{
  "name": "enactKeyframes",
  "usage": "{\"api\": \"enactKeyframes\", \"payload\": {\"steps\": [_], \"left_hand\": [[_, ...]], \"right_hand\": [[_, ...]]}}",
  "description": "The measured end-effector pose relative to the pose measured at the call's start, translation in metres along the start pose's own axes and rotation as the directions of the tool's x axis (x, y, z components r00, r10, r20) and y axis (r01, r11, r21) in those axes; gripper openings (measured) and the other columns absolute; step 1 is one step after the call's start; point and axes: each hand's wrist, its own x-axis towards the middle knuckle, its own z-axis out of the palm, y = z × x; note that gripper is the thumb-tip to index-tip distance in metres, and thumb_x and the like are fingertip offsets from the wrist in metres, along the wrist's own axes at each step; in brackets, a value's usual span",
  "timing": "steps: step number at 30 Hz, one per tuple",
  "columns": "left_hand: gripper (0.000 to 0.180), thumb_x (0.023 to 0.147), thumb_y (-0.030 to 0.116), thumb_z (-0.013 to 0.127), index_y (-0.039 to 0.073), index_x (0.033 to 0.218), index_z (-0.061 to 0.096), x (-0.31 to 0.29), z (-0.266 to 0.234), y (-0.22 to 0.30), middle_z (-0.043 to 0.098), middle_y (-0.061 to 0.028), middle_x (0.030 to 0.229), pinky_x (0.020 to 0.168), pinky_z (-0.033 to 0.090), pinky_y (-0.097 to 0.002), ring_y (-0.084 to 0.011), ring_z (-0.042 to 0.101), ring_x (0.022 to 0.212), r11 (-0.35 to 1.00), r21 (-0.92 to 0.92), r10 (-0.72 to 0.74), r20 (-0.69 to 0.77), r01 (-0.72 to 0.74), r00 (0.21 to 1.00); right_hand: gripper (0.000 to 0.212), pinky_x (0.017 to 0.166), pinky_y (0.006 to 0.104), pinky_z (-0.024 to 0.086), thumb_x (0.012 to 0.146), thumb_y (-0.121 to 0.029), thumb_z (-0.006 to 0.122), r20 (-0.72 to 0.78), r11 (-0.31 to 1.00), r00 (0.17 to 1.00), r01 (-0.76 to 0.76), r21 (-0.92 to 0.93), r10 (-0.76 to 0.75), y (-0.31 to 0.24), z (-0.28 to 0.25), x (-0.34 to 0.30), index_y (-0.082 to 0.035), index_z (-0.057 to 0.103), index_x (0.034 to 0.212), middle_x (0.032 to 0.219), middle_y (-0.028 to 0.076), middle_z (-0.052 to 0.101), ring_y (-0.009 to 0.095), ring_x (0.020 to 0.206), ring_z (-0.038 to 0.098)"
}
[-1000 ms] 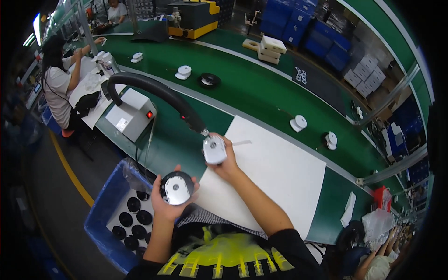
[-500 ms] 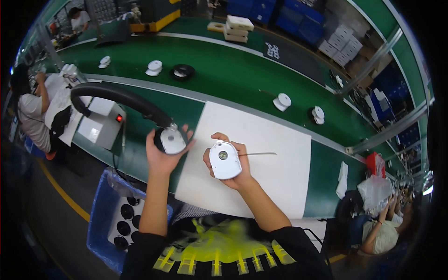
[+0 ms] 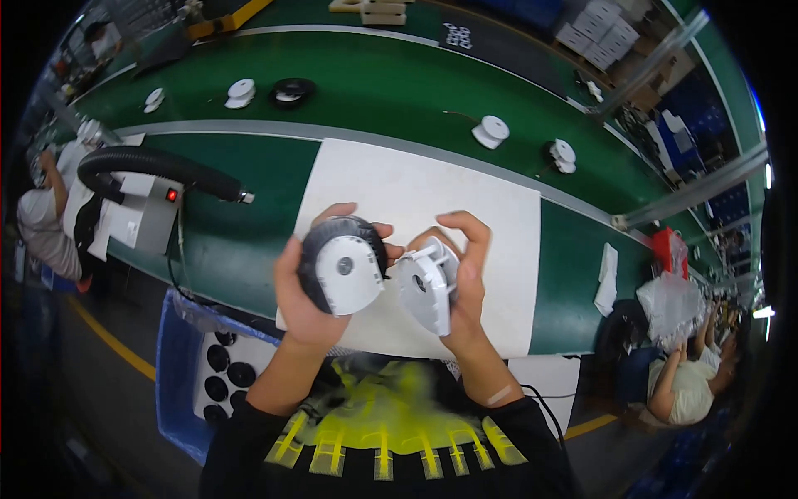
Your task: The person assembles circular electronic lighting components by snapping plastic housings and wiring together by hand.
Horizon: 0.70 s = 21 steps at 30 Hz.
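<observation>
Centre of frame: the left hand (image 3: 307,320) grips a black-and-white disc (image 3: 345,270); just right, the right hand (image 3: 470,301) clasps a white part (image 3: 422,293).

Green bench (image 3: 241,249): white sheet (image 3: 407,187) flat across middle, near edge to far rail. Toward bench's left end, pale box (image 3: 150,220) with red switch, black hose (image 3: 158,162) arching off it. Toward right end, white strip (image 3: 608,279); red container (image 3: 670,252) and clear bag (image 3: 669,303) at that end, probably on the bench, blurry. Green belt (image 3: 366,91) past the rail: white spools (image 3: 490,131) spaced along it, black round part (image 3: 293,92) left of middle.
</observation>
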Motion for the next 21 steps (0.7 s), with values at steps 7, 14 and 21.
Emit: {"api": "enactKeyframes", "payload": {"steps": [7, 14, 21], "left_hand": [[0.065, 0.095, 0.052, 0.034, 0.003, 0.138, 0.037, -0.006, 0.017, -0.015, 0.048, -0.0182, 0.131, 0.099, 0.043, -0.0378, -0.0245, 0.052, 0.116, 0.854, 0.428, 0.247, 0.170, -0.298, 0.954], [0.065, 0.095, 0.050, 0.037, 0.000, 0.137, 0.036, -0.008, 0.015, -0.021, 0.045, -0.0182, 0.134, 0.100, 0.041, -0.0364, -0.0238, 0.050, 0.116, 0.747, 0.543, 0.292, 0.249, -0.382, 0.924], [0.067, 0.096, 0.052, 0.037, -0.001, 0.137, 0.036, -0.007, 0.008, -0.024, 0.045, -0.0192, 0.134, 0.101, 0.041, -0.0373, -0.0243, 0.050, 0.117, 0.763, 0.511, 0.304, 0.258, -0.397, 0.917]], "right_hand": [[0.045, 0.060, 0.0325, 0.050, 0.093, -0.034, 0.056, 0.320, 0.557, 0.818, 0.565, -0.609, -0.479, 0.004, 0.004, 0.009, -0.008, 0.048, 0.128, 0.096, 0.014, 0.058, 0.025, 0.075, 0.061], [0.045, 0.054, 0.0337, 0.049, 0.089, -0.037, 0.059, 0.366, 0.374, 0.742, 0.623, -0.687, -0.562, 0.012, 0.006, 0.008, -0.010, 0.052, 0.124, 0.099, 0.017, 0.060, 0.028, 0.073, 0.061], [0.045, 0.054, 0.0337, 0.049, 0.089, -0.039, 0.057, 0.328, 0.398, 0.751, 0.605, -0.689, -0.574, 0.013, 0.005, 0.007, -0.008, 0.053, 0.121, 0.098, 0.016, 0.061, 0.028, 0.075, 0.062]]}}
